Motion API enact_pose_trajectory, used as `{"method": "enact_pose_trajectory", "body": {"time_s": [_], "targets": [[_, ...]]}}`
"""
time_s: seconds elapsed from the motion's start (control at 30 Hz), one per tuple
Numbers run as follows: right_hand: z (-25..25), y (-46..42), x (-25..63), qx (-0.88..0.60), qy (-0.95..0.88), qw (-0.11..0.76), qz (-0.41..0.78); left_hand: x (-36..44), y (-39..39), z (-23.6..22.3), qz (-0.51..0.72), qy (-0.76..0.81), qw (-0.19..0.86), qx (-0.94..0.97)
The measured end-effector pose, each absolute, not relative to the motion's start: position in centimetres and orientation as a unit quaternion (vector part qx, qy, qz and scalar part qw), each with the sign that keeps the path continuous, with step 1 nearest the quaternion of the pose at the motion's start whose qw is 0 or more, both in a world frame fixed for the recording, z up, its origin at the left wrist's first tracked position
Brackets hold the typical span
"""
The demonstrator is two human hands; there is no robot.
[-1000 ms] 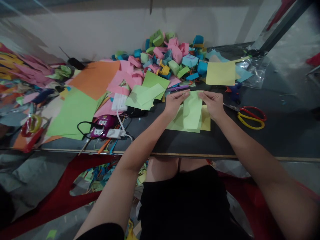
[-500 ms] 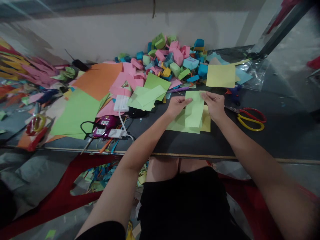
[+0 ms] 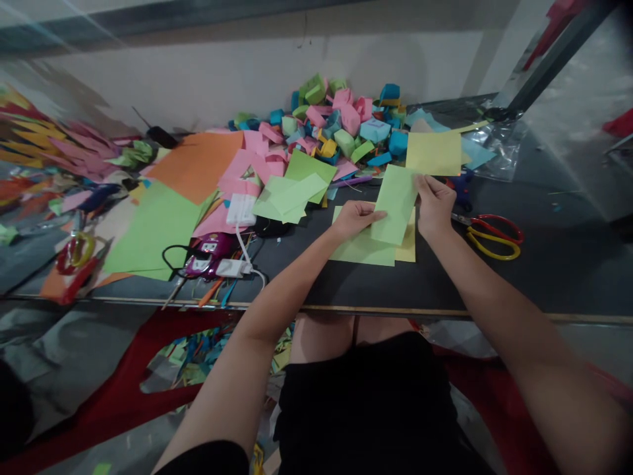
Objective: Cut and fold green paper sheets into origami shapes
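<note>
A light green paper strip, tilted to the right, is held up between my two hands. Its left edge is pinched low by my left hand, thumb on the front. My right hand grips its upper right edge. Beneath it on the dark table lie a wider light green sheet and a yellow sheet, both partly covered. Scissors with one red and one yellow handle rest just right of my right hand, their blades partly hidden behind it.
A heap of folded paper pieces stands against the wall. Light green cut papers, a purple power socket with cables, and large green and orange sheets lie leftward. A yellow sheet lies behind my right hand.
The strip has gone from hanging upright to leaning right, and it has risen a little. My left hand has slid from its top edge down its left side; my right hand still holds the upper right.
</note>
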State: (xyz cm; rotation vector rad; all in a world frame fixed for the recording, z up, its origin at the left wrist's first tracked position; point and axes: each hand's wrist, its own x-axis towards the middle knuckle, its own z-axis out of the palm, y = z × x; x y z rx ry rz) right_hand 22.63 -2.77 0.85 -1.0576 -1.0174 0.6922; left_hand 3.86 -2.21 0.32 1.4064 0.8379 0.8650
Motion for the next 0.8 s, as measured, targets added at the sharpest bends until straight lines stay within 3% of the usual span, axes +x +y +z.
{"method": "enact_pose_trajectory", "body": {"time_s": [0.43, 0.7, 0.8], "targets": [[-0.1, -0.8, 25.5, -0.503, -0.394, 0.724, 0.262, 3.7, -2.5, 1.0, 0.286, 0.361, 0.618, 0.637], [1.0, -2.5, 23.5, -0.528, -0.474, 0.665, 0.235, 3.0, -1.4, 0.4, 0.317, 0.363, 0.579, 0.658], [1.3, -2.9, 22.9, -0.526, -0.477, 0.643, 0.285, 3.0, -0.9, 0.1, 0.334, 0.396, 0.542, 0.662]]}}
